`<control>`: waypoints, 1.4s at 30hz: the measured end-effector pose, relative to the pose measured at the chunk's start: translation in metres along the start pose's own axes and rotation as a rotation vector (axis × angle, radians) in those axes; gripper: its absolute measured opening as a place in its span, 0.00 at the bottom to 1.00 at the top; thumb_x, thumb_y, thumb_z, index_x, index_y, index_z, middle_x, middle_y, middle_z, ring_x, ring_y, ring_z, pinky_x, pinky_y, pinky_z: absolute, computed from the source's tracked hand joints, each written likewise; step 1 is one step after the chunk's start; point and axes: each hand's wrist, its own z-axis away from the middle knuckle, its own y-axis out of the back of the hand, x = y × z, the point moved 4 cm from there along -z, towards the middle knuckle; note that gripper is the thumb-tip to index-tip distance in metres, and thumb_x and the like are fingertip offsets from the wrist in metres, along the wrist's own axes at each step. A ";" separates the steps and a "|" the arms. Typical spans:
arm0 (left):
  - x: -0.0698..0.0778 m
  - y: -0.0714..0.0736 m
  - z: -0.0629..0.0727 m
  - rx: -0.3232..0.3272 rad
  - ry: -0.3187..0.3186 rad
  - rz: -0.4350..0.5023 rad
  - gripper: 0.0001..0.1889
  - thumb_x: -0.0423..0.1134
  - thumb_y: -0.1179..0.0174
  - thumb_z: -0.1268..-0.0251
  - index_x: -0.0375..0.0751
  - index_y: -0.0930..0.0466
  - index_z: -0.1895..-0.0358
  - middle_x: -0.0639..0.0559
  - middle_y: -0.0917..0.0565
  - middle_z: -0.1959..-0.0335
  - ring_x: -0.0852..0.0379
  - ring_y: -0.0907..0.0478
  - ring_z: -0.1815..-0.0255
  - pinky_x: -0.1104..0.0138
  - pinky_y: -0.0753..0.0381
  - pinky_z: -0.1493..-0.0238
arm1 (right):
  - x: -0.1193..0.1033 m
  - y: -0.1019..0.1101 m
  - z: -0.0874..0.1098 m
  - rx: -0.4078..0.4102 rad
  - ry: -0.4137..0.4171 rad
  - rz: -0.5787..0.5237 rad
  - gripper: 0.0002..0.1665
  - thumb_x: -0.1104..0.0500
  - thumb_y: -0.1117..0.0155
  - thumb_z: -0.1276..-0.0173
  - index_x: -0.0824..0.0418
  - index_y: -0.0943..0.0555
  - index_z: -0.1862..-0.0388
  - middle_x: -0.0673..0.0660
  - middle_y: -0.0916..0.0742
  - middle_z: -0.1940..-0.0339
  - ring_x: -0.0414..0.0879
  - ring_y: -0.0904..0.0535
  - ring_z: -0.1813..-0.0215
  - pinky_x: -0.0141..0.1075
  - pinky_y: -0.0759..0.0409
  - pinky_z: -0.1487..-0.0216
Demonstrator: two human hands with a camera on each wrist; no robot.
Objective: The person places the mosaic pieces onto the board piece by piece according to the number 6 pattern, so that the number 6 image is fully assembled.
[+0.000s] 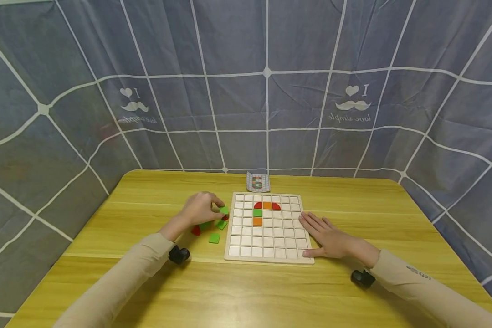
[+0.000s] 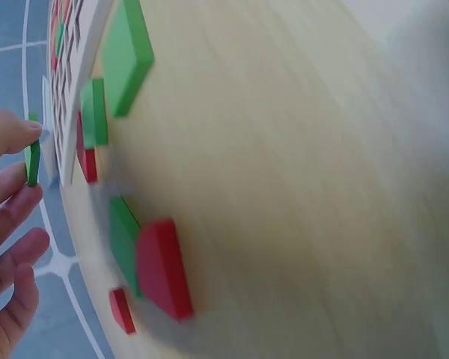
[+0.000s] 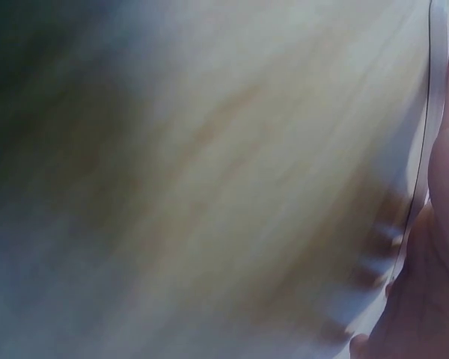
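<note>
Between thumb and fingers my left hand (image 1: 201, 209) pinches a green square tile (image 2: 33, 153), lifted above the loose pieces left of the board. Below and around that hand lie several green tiles (image 1: 214, 238) and red pieces (image 1: 196, 230), some overlapping. My right hand (image 1: 328, 237) rests with straight, spread fingers on the right edge of the white gridded board (image 1: 270, 256). Near the top of the grid sit two red curved pieces (image 1: 276, 206) with an orange tile (image 1: 267, 205) between them. Under the left one are a green tile (image 1: 257, 212) and another orange tile (image 1: 257, 221).
A small pattern card (image 1: 258, 182) with a coloured figure on a grid lies behind the board, one end curled up. The yellow wooden table (image 1: 246, 296) extends all round. Grey curtains with white lines (image 1: 238, 105) hang along its back and sides.
</note>
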 end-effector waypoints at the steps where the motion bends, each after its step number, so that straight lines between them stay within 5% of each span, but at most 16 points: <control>1: 0.002 -0.001 -0.001 0.000 -0.008 -0.007 0.15 0.48 0.29 0.49 0.47 0.11 0.59 0.50 0.13 0.57 0.55 0.18 0.64 0.68 0.23 0.71 | 0.001 -0.001 0.000 0.008 0.005 -0.003 0.57 0.34 0.43 0.35 0.67 0.53 0.23 0.71 0.48 0.23 0.67 0.55 0.23 0.69 0.54 0.33; 7: 0.016 -0.005 -0.008 -0.011 -0.038 -0.009 0.14 0.49 0.30 0.50 0.50 0.11 0.60 0.53 0.14 0.58 0.63 0.24 0.75 0.72 0.29 0.77 | 0.007 -0.005 -0.002 -0.020 -0.032 0.033 0.59 0.30 0.47 0.36 0.64 0.56 0.22 0.66 0.51 0.21 0.63 0.57 0.21 0.65 0.54 0.29; 18: 0.039 -0.015 -0.018 -0.003 -0.102 0.024 0.13 0.48 0.29 0.52 0.49 0.10 0.62 0.54 0.12 0.60 0.57 0.17 0.65 0.72 0.28 0.76 | -0.004 0.003 -0.001 -0.074 -0.056 0.026 0.58 0.32 0.46 0.34 0.68 0.55 0.23 0.69 0.52 0.22 0.66 0.57 0.22 0.65 0.55 0.29; 23: 0.049 -0.020 -0.025 -0.023 -0.101 0.026 0.14 0.49 0.29 0.52 0.50 0.10 0.62 0.55 0.12 0.59 0.60 0.20 0.69 0.73 0.30 0.77 | -0.002 0.002 -0.001 -0.072 -0.054 0.018 0.58 0.33 0.45 0.34 0.68 0.55 0.23 0.69 0.52 0.22 0.66 0.57 0.22 0.66 0.55 0.29; 42: 0.083 -0.041 -0.040 -0.102 -0.095 0.006 0.13 0.50 0.28 0.51 0.52 0.10 0.61 0.57 0.13 0.57 0.57 0.18 0.58 0.72 0.28 0.76 | 0.000 -0.002 -0.002 -0.074 -0.058 0.031 0.59 0.32 0.46 0.35 0.67 0.56 0.22 0.68 0.52 0.21 0.65 0.58 0.22 0.65 0.55 0.29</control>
